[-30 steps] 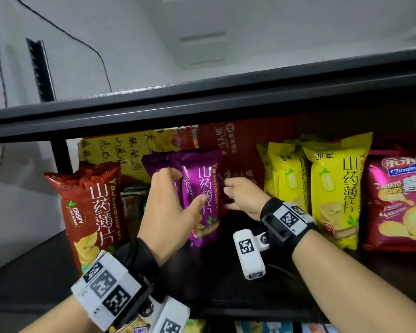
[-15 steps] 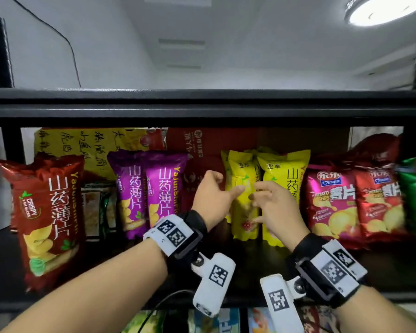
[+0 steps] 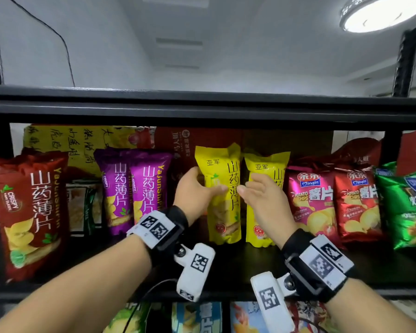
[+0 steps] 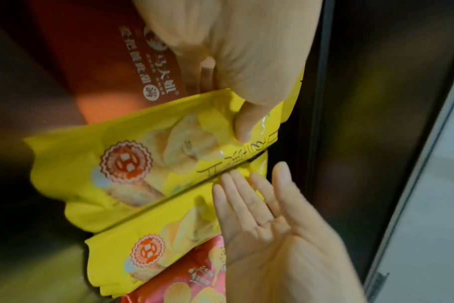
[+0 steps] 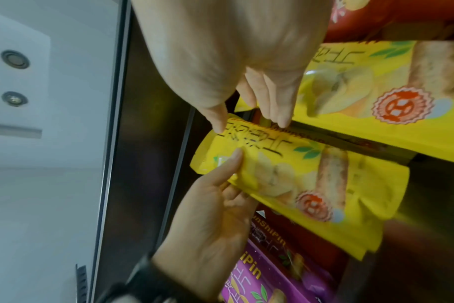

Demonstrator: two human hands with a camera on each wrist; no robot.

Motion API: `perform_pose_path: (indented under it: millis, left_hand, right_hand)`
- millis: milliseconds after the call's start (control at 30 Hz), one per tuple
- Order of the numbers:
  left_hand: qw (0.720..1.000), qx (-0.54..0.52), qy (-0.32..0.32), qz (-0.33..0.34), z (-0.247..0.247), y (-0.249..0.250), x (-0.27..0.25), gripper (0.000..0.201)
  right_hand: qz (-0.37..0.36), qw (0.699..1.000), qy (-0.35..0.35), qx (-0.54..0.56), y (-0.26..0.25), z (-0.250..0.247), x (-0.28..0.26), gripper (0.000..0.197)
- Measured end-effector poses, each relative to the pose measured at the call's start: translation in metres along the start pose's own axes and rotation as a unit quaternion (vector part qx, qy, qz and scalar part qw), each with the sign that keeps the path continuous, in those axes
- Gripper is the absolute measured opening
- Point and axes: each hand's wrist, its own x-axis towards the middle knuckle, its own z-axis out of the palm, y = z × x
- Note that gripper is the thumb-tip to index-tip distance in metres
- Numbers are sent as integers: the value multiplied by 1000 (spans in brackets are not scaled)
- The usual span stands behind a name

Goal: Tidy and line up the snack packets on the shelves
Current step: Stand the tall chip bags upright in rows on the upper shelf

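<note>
Two yellow packets stand side by side in the middle of the black shelf (image 3: 238, 265). My left hand (image 3: 202, 188) grips the left yellow packet (image 3: 220, 207) at its left edge, thumb on the front (image 4: 242, 125) and fingers behind it. This packet stands a little higher than the right yellow packet (image 3: 265, 212). My right hand (image 3: 249, 188) is flat with straight fingers (image 4: 242, 190) at the gap between the two packets, touching the right packet's edge. It holds nothing.
Left of the yellow ones stand two purple packets (image 3: 135, 191) and a big red packet (image 3: 29, 212). To the right are two pink-red chip packets (image 3: 332, 203) and a green packet (image 3: 406, 207). The upper shelf board (image 3: 202, 104) runs overhead. More packets (image 3: 197, 318) lie on the shelf below.
Both hands have moved right from the purple packets to the yellow ones. The left hand has taken hold of the left yellow packet, which now stands apart from the right one.
</note>
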Motion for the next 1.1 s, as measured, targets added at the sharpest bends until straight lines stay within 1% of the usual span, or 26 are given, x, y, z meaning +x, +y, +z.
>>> perform_pose_path:
  millis: [33,100,167,233,267,300,367,467,533,600,700,800,833,867,900,967,1100]
  left_hand:
    - [1000,-18,-18,5,-11,3,-5,48]
    - [998,-29,-60,13,-30,10,-12,53]
    - [994,-38,-103,11,-44,14,-20,62]
    - [990,-59,-124,11,-50,14,-27,70]
    - [990,-69,-120,13,-51,15,-30,69]
    - [991,-82,-109,18,-51,16,-32,65]
    - [990,-120,-75,21,-50,19,-34,50]
    - [986,-165,-11,1,-47,24,-33,28]
    - [982,-186,15,-13,-44,23,-33,26]
    - [981,-194,24,-17,-43,22,-32,30]
    - [985,-174,5,0,-45,17,-32,29]
    - [995,-75,-30,66,-53,5,-37,27]
    - [995,-42,-49,81,-56,0,-40,31]
    - [993,-14,-72,88,-60,-7,-44,40]
    - [991,7,-97,87,-63,-14,-49,50]
    - [988,21,-142,65,-68,-29,-58,66]
    - [979,8,-201,35,-72,-51,-71,77]
  right_hand:
    - [-17,1000,7,4,-2,2,2,60]
    - [-29,998,-13,50,-7,9,6,66]
    - [-15,988,-62,139,-12,18,11,60]
    - [10,969,-107,223,-16,27,14,49]
    - [25,960,-121,250,-18,32,15,39]
    - [31,955,-133,263,-19,36,15,30]
    - [12,958,-137,252,-19,44,15,26]
    - [-21,969,-104,223,-19,50,14,22]
    - [-24,970,-99,222,-17,50,15,18]
    - [-25,970,-101,219,-17,50,15,17]
    - [-25,972,-112,204,-16,50,11,18]
    - [-13,970,-136,201,-12,51,3,22]
    - [-9,968,-146,204,-9,51,-1,24]
    - [-5,967,-154,205,-5,52,-4,27]
    - [-1,967,-159,199,0,53,-8,32]
    - [3,971,-166,174,10,55,-16,46]
    - [24,973,-183,138,27,60,-29,63]
